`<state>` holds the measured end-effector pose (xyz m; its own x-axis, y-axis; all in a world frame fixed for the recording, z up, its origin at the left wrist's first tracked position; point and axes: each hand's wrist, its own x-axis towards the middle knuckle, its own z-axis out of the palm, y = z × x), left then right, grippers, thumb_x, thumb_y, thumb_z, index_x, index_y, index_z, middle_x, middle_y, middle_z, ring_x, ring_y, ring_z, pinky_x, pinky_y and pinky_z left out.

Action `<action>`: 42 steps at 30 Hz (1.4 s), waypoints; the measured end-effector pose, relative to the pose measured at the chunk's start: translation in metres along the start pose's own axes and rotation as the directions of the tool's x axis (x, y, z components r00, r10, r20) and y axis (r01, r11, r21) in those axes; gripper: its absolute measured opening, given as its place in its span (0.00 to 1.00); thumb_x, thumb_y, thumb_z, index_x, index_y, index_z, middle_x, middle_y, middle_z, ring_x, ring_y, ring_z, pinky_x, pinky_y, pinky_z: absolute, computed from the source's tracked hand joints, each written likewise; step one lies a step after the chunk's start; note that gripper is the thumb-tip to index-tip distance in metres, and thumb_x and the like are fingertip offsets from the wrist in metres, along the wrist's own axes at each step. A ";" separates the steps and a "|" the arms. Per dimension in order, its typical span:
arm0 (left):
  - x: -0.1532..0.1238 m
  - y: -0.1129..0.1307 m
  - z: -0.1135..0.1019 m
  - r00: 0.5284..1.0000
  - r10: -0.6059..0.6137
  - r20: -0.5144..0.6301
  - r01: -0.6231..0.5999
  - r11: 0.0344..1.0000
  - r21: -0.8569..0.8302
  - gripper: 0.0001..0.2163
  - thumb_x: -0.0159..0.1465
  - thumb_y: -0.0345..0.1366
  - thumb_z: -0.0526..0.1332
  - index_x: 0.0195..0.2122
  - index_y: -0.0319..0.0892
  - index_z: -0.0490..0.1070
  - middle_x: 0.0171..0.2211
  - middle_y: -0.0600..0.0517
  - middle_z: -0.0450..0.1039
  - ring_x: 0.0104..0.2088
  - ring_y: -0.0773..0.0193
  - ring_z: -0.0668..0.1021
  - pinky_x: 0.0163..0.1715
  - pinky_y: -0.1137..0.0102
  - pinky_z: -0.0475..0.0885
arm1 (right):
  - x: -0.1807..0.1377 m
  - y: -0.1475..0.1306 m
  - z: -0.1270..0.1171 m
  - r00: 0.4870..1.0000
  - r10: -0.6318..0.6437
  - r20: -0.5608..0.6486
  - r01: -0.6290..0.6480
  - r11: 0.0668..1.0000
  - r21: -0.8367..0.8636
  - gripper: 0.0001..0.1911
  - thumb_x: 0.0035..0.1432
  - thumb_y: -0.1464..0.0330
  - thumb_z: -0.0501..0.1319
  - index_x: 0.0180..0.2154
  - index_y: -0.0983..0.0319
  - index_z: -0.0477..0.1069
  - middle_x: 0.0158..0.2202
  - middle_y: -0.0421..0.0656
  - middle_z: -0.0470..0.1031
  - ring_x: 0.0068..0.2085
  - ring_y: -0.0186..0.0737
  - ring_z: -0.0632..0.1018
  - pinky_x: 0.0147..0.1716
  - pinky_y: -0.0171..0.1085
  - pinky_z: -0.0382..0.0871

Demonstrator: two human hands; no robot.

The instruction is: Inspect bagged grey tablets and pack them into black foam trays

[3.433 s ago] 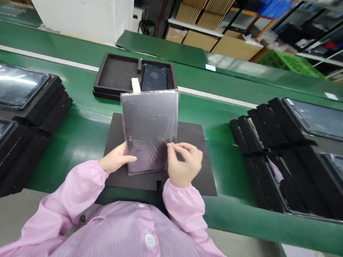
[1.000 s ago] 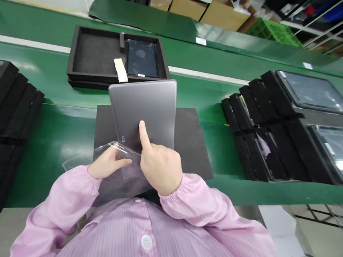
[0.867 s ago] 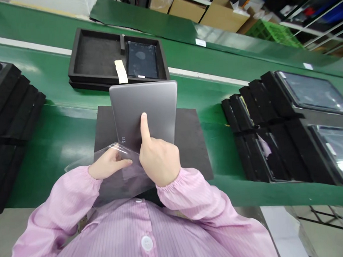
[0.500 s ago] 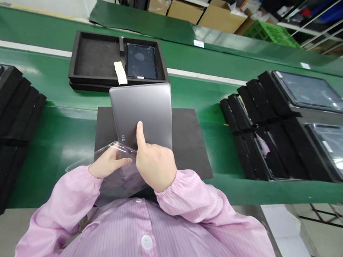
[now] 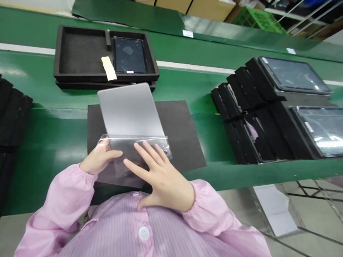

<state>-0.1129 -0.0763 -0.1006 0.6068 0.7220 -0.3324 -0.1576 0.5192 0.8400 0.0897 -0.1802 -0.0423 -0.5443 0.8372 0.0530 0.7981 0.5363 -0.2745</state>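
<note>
A grey tablet (image 5: 131,111), back side up, tilts slightly over a dark foam mat (image 5: 180,132). Its near end sits inside a clear plastic bag (image 5: 131,140), whose mouth crosses the tablet's lower part; the camera shows through the film at the near right corner. My left hand (image 5: 102,156) is closed on the bag's left edge beside the tablet, thumb lying over the film. My right hand (image 5: 159,175) is open, fingers spread flat, with the fingertips at the bag over the tablet's near end.
Beyond the mat stands a black foam tray (image 5: 84,77) with another tablet (image 5: 129,55) and a yellow paper slip (image 5: 109,68). Black foam trays (image 5: 7,111) are stacked at left. More stacked trays (image 5: 272,118) on the right carry tablets (image 5: 296,74). A green work surface (image 5: 195,88) lies beneath.
The right hand has gone from pointing with its index finger on the tablet to spread fingers. The tablet has turned slightly, and the bag's mouth now lies across its near end.
</note>
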 end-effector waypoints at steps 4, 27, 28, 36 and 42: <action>-0.004 0.004 0.000 1.000 -0.009 -0.003 0.009 1.000 -0.010 0.25 0.53 0.34 0.73 0.53 0.42 0.71 0.55 0.44 0.75 0.57 0.47 0.75 0.57 0.57 0.72 | -0.001 0.007 0.018 0.998 0.056 -0.001 -0.056 0.995 -0.084 0.45 0.55 0.63 0.71 0.69 0.51 0.53 0.71 0.52 0.52 0.71 0.59 0.53 0.64 0.66 0.50; -0.007 0.003 -0.006 0.993 -0.016 -0.113 0.027 0.995 0.093 0.29 0.48 0.35 0.75 0.52 0.42 0.68 0.53 0.44 0.76 0.54 0.48 0.78 0.51 0.59 0.76 | -0.019 0.049 0.048 0.843 0.537 0.032 -0.106 0.108 0.988 0.29 0.54 0.53 0.66 0.52 0.63 0.72 0.47 0.49 0.80 0.49 0.46 0.80 0.52 0.48 0.74; -0.007 0.002 -0.007 0.994 -0.005 -0.108 0.016 0.994 0.106 0.30 0.48 0.36 0.76 0.51 0.42 0.69 0.52 0.44 0.77 0.53 0.48 0.78 0.50 0.61 0.77 | -0.018 0.038 0.058 0.798 0.602 0.020 -0.058 0.043 0.997 0.28 0.52 0.54 0.68 0.50 0.63 0.72 0.45 0.48 0.80 0.47 0.46 0.80 0.50 0.47 0.75; -0.001 -0.004 -0.003 0.992 0.001 0.127 -0.046 0.934 0.355 0.32 0.59 0.40 0.70 0.64 0.50 0.60 0.68 0.43 0.58 0.64 0.49 0.68 0.57 0.62 0.73 | -0.001 0.019 0.059 0.187 0.921 -0.341 0.037 0.340 0.940 0.29 0.60 0.59 0.55 0.60 0.63 0.64 0.52 0.53 0.76 0.55 0.49 0.78 0.54 0.51 0.73; -0.004 -0.013 -0.011 0.976 0.193 0.100 -0.216 0.915 0.341 0.41 0.63 0.40 0.66 0.71 0.59 0.41 0.72 0.46 0.47 0.71 0.51 0.55 0.65 0.55 0.62 | -0.051 0.042 0.030 0.323 0.541 -0.777 -0.310 0.836 0.453 0.19 0.63 0.60 0.57 0.53 0.57 0.74 0.51 0.52 0.79 0.56 0.57 0.78 0.55 0.61 0.71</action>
<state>-0.1215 -0.0808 -0.1154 0.6400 0.7591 -0.1189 -0.0097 0.1627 0.9866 0.1432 -0.2033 -0.0855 0.4567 0.6433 0.6144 0.7185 0.1405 -0.6812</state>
